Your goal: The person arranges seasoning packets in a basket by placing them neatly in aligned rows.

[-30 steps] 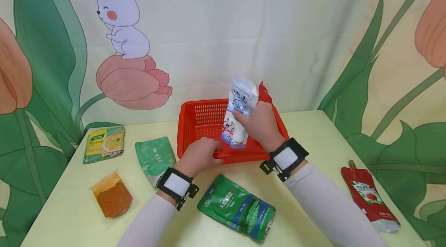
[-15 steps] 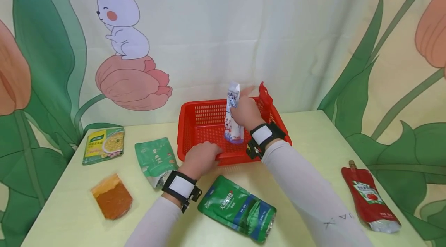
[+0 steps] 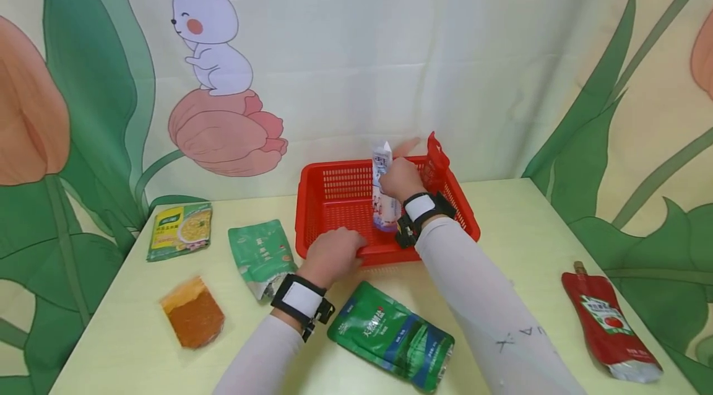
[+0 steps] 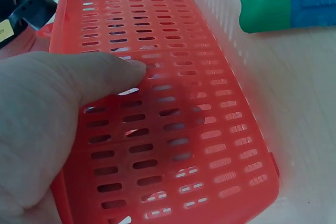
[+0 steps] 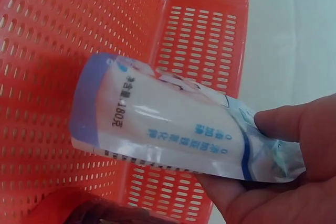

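Note:
My right hand (image 3: 402, 179) holds a white and blue salt pouch (image 3: 384, 209) by its upper part, thumb on one side and fingers on the other. The pouch stands nearly upright inside the red plastic basket (image 3: 345, 215); in the right wrist view its purple bottom end (image 5: 86, 103) is toward the basket floor, though contact is unclear. At the basket's front rim, my left hand (image 3: 334, 252) grips the edge. The left wrist view shows its thumb (image 4: 113, 74) pressed on the slotted outer wall, with the fingers hidden behind.
A red packet (image 3: 436, 163) leans in the basket's right end. On the table lie a green pouch (image 3: 392, 336), a lighter green pouch (image 3: 263, 252), a yellow-green soup packet (image 3: 180, 231), a clear bag of orange-brown powder (image 3: 195, 314) and a red spouted ketchup pouch (image 3: 609, 321).
My right hand has turned the salt pouch and lowered it into the basket. The left hand has stayed on the front rim. The whole head view has shifted slightly.

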### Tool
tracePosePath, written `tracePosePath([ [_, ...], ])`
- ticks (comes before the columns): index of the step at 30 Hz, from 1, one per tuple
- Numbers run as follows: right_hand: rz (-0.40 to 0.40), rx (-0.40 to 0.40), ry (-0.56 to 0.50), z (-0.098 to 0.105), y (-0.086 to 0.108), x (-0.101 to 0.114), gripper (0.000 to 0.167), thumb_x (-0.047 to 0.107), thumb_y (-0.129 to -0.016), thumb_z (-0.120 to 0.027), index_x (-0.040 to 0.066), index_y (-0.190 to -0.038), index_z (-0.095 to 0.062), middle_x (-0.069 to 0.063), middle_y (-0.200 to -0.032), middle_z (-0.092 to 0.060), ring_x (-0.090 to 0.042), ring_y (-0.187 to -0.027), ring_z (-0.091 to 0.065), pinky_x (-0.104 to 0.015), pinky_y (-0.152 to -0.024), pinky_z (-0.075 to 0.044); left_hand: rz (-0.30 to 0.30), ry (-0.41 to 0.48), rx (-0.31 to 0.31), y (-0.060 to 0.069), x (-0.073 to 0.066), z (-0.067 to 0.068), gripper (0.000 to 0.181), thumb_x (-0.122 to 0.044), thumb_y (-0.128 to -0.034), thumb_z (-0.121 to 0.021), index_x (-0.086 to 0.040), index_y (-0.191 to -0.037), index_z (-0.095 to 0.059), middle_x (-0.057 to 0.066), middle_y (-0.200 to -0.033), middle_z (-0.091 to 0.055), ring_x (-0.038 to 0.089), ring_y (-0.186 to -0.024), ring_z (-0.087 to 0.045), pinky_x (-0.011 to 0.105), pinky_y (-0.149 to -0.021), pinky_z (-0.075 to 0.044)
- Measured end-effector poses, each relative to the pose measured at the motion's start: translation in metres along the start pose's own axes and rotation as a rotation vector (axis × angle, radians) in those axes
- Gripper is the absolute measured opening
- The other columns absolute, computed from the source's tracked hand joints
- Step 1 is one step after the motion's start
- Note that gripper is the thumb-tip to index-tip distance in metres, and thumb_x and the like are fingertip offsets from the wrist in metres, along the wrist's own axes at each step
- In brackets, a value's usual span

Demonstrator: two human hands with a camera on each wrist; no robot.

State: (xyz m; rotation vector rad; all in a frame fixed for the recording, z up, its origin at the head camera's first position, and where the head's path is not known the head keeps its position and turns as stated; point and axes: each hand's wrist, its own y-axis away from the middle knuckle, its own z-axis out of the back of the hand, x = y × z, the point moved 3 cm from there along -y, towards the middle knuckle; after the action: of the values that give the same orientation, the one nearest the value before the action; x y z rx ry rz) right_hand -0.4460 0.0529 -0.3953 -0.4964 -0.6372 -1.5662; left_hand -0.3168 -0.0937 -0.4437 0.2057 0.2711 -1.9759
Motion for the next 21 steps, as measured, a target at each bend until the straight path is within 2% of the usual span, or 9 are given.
tracePosePath([
  [9,-0.106,0.046,-0.066,0.01,0.0,-0.007,0.036,0.022,-0.1,-0.063,0.002,-0.131,-0.062,-0.017,-0.119,-0.068,-0.032,-0.1,-0.068,-0.045,-0.091,-0.06,-0.007,0.001,0.012,-0.002,-0.004,0.0,0.019,-0.022,-0.084,-0.085,-0.016,-0.101,-0.081,-0.004,-0.075,-0.068,0.015,-0.069,-0.059,0.026,-0.065,-0.051],
  [16,-0.046,0.013,0.029,0.013,0.014,-0.003,0.034,0.022,-0.098,-0.067,0.002,-0.125,-0.064,-0.016,-0.11,-0.071,-0.03,-0.093,-0.071,-0.042,-0.083,-0.063,-0.005,0.021,0.0,0.0,-0.002,0.003,0.018,-0.02,-0.0831,-0.086,-0.016,-0.1,-0.081,-0.003,-0.076,-0.07,0.015,-0.069,-0.059,0.027,-0.066,-0.053],
  [21,-0.01,0.053,0.103,0.011,0.028,-0.011,0.035,0.022,-0.094,-0.071,0.001,-0.122,-0.064,-0.017,-0.109,-0.071,-0.03,-0.091,-0.069,-0.038,-0.076,-0.063,0.007,0.027,0.003,0.0,-0.001,0.001,0.022,-0.021,-0.0824,-0.087,-0.016,-0.103,-0.081,-0.003,-0.078,-0.072,0.015,-0.069,-0.059,0.028,-0.068,-0.055],
])
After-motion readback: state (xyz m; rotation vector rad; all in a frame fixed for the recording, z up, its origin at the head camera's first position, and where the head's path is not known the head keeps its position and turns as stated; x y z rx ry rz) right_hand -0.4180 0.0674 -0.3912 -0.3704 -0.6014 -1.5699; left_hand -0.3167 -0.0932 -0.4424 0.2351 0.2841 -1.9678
